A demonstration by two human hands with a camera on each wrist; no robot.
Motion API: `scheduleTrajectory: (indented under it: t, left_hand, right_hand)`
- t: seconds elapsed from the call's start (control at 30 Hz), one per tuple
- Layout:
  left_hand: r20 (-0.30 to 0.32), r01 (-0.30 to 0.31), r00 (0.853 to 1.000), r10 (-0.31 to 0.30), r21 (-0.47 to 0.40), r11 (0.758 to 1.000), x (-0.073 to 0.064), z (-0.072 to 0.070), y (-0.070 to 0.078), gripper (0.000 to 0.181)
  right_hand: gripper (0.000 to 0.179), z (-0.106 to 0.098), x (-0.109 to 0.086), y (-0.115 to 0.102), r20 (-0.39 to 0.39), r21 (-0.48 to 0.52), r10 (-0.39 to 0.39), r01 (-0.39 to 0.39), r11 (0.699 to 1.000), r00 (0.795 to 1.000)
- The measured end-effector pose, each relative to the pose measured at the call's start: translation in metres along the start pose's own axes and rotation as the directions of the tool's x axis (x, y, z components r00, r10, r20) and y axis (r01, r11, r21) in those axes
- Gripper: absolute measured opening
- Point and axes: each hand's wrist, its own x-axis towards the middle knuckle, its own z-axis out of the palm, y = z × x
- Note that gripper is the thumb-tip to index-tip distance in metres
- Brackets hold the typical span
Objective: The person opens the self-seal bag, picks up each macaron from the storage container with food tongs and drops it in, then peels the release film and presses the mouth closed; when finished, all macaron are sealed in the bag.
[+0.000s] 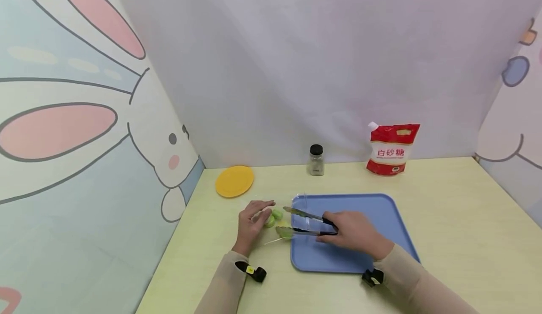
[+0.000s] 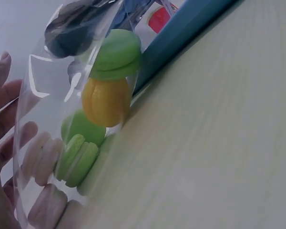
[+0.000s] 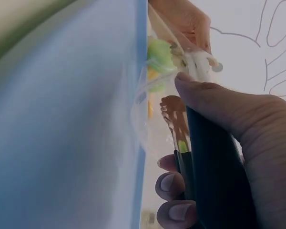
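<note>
My left hand curves round the closed end of a clear plastic bag, its fingers showing through the film in the left wrist view. Inside the bag lie several macarons: green ones, a yellow one and pale pinkish ones. With my right hand I grip metal tongs by their black handles. The two tong arms stand spread, tips pointing left at the bag. One tip overlaps a green macaron in the head view. The bag's mouth overlaps the tray's left edge.
A blue tray lies under my right hand. Behind stand a black-lidded jar and a red and white sugar pouch. A yellow plate lies at the back left. Rabbit-printed panels and a pale backdrop border the table.
</note>
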Motion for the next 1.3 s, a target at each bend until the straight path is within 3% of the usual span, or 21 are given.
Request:
scheduleTrajectory:
  t: [0.07,0.13,0.2,0.27,0.33,0.47,0.53,0.6,0.73,0.9,1.0,1.13,1.3]
  left_hand:
    - [0.017,-0.012,1.0,0.012,0.044,0.999,0.002,0.001,0.001,0.026]
    - [0.059,-0.039,0.998,0.031,0.145,0.989,0.006,0.002,0.004,0.026]
    - [0.126,-0.062,0.992,0.028,0.271,0.961,0.014,0.004,0.009,0.026]
    - [0.218,-0.079,0.976,-0.009,0.392,0.917,0.023,0.007,0.018,0.028]
    - [0.314,-0.086,0.946,-0.08,0.48,0.873,0.034,0.01,0.027,0.031]
    - [0.445,-0.075,0.86,-0.25,0.595,0.8,0.057,0.018,0.043,0.038]
    - [0.469,-0.067,0.823,-0.32,0.641,0.765,0.067,0.022,0.049,0.041]
    - [0.476,-0.064,0.797,-0.371,0.678,0.732,0.075,0.027,0.051,0.044]
    - [0.488,-0.046,0.748,-0.449,0.713,0.699,0.087,0.037,0.049,0.049]
    - [0.533,-0.01,0.666,-0.523,0.707,0.707,0.098,0.044,0.039,0.041]
    - [0.554,0.02,0.63,-0.544,0.689,0.724,0.1,0.042,0.032,0.032]
    - [0.573,0.07,0.617,-0.539,0.643,0.763,0.096,0.038,0.025,0.022]
    - [0.579,0.157,0.641,-0.505,0.545,0.824,0.097,0.034,0.026,0.012]
  right_hand:
    - [0.049,-0.004,-0.005,0.003,0.001,-0.005,0.02,-0.02,1.0,1.0]
    - [0.05,-0.008,-0.011,0.006,0.001,-0.013,0.046,-0.046,0.999,0.999]
    - [0.051,-0.013,-0.018,0.01,0.002,-0.017,0.083,-0.082,0.996,0.997]
    - [0.053,-0.017,-0.026,0.016,0.004,-0.015,0.122,-0.122,0.992,0.992]
    - [0.054,-0.02,-0.035,0.022,-0.002,-0.02,0.17,-0.17,0.985,0.985]
    - [0.058,-0.025,-0.051,0.036,-0.041,-0.032,0.241,-0.242,0.97,0.97]
    - [0.059,-0.027,-0.059,0.043,-0.065,-0.032,0.27,-0.272,0.962,0.961]
    - [0.06,-0.031,-0.068,0.051,-0.079,-0.012,0.306,-0.307,0.951,0.949]
    - [0.065,-0.036,-0.088,0.072,-0.111,0.054,0.412,-0.408,0.911,0.905]
    - [0.081,-0.036,-0.109,0.104,-0.184,0.164,0.555,-0.531,0.831,0.811]
    - [0.083,-0.033,-0.119,0.121,-0.24,0.156,0.605,-0.585,0.796,0.759]
    - [0.085,-0.033,-0.13,0.136,-0.295,0.081,0.639,-0.648,0.757,0.71]
    - [0.086,-0.04,-0.142,0.143,-0.311,0.058,0.683,-0.704,0.707,0.661]
